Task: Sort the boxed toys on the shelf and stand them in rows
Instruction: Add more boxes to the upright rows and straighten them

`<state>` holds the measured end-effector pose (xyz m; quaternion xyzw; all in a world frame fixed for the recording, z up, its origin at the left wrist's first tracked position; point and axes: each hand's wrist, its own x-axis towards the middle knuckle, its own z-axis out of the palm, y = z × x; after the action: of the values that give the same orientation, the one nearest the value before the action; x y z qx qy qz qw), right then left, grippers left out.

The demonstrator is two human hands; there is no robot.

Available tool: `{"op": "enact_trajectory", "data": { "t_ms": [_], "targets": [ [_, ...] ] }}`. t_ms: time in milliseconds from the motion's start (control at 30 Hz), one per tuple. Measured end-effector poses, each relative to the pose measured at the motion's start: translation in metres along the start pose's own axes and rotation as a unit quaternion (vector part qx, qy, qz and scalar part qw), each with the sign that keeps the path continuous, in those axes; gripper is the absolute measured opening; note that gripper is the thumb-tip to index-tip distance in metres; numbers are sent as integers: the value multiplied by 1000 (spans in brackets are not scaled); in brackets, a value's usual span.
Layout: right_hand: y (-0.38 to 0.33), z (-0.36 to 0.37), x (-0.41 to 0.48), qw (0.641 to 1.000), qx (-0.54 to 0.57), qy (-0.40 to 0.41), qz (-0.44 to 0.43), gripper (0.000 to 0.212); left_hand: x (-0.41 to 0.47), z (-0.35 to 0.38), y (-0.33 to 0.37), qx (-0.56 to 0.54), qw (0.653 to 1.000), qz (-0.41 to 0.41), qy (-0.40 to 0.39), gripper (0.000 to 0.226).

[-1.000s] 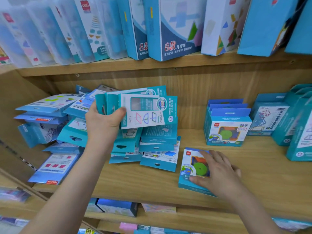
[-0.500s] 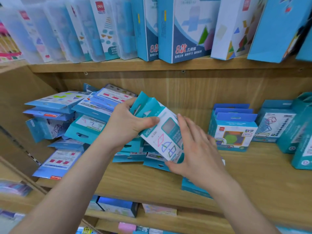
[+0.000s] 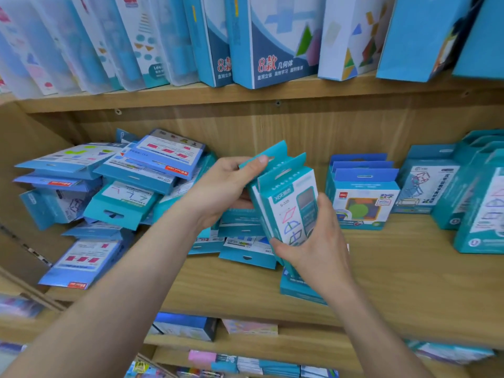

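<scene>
Both my hands hold a small stack of teal toy boxes (image 3: 286, 203) upright above the middle of the wooden shelf (image 3: 395, 271). My left hand (image 3: 221, 192) grips the stack's hanger tabs at the top, thumb on the front tab. My right hand (image 3: 316, 236) curls around the lower right corner. A messy heap of flat blue boxes (image 3: 128, 186) lies at the left. A row of upright blue boxes (image 3: 362, 200) stands at the right of my hands. One blue box (image 3: 297, 290) lies flat under my right wrist.
Taller teal boxes (image 3: 469, 186) stand at the far right of the shelf. Large boxes (image 3: 275, 39) fill the shelf above. Lower shelves hold more packets (image 3: 191, 326). The shelf's left side wall (image 3: 19, 148) closes in the heap.
My right hand left the flat box and came up to the stack. Both hands turned the stack from leaning to upright and carried it rightwards.
</scene>
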<state>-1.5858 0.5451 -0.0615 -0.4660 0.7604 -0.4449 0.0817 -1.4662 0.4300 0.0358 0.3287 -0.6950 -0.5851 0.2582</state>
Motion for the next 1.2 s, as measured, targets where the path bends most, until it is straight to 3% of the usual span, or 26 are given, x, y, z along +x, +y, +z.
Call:
{"op": "enact_trajectory", "data": {
  "t_ms": [100,200,300,400,633,800,1033,1200],
  "targets": [
    [13,5,-1,999,42,8,29,101,0,12,-25,-18,1000,-22,-6,29],
    [18,3,3,990,120,21,74,98,1,19,-34,-47,997,6,64,27],
    [21,-11,8,955,263,51,130,71,6,16,-39,-6,986,51,159,25],
    [32,-22,9,912,367,49,176,57,12,11,-45,42,976,64,203,11],
    [43,-26,3,932,312,18,185,82,21,9,-50,84,968,79,223,3],
    [45,-31,0,938,288,10,192,78,25,6,-47,118,957,102,247,12],
    [28,-39,1,919,355,-47,165,74,19,10,-32,39,964,105,242,6],
    [23,-38,4,934,325,-48,142,78,8,23,-24,11,970,124,210,7]
  ]
}}
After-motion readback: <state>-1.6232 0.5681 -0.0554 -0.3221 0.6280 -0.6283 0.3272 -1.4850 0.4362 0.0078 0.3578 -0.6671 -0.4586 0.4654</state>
